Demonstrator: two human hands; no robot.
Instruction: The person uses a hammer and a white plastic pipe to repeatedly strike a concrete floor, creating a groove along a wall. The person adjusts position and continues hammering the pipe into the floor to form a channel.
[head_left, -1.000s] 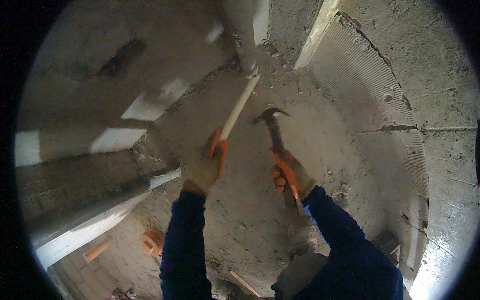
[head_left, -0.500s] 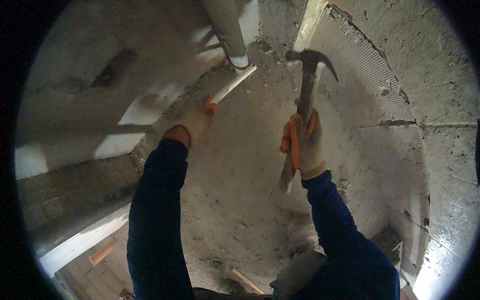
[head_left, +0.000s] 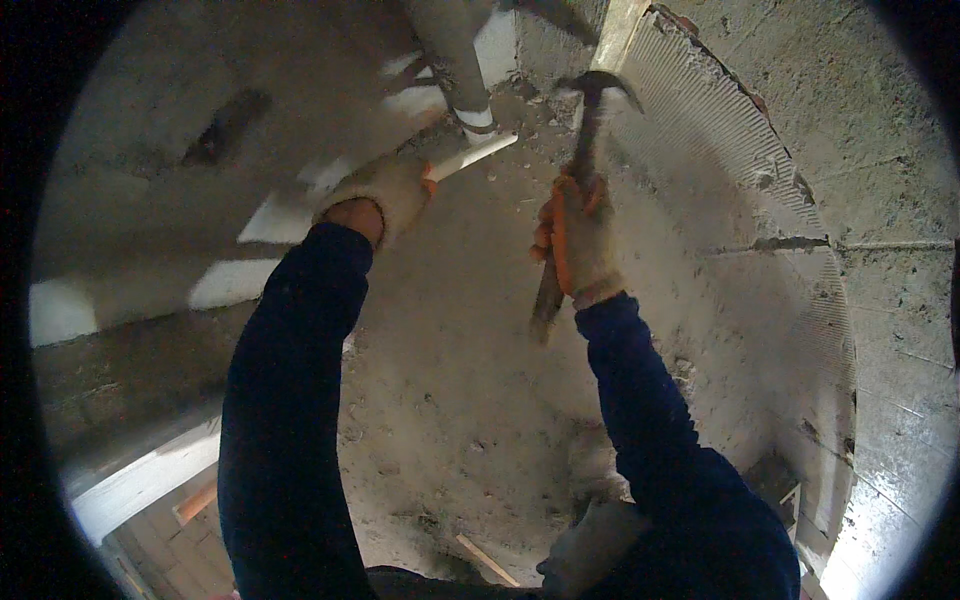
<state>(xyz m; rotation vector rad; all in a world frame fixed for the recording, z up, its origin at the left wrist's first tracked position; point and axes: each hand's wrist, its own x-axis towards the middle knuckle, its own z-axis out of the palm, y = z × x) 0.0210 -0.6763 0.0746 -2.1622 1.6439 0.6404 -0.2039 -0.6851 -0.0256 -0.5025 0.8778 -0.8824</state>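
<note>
My left hand (head_left: 390, 195), in a pale work glove with orange on the fingers, is closed around a pale, slim rod (head_left: 475, 155). The rod slants up to the right, and its far end lies by the foot of a grey pipe (head_left: 455, 60). My right hand (head_left: 582, 235), gloved the same way, grips the handle of a claw hammer (head_left: 588, 135). The hammer's dark head points away from me, up and to the right of the rod's tip, apart from it. Motion blurs the hammer slightly.
Rough, dusty grey ground (head_left: 450, 400) spreads beneath my arms. To the right, a ribbed mortar patch (head_left: 690, 110) borders a grey block wall (head_left: 900, 300). A white beam (head_left: 150, 480) runs at lower left, near an orange-brown piece (head_left: 195, 502). A thin wooden strip (head_left: 487, 560) lies at the bottom.
My right hand and the hammer have shifted left and farther away. My left hand has moved farther away too, and the rod now lies at a flatter slant.
</note>
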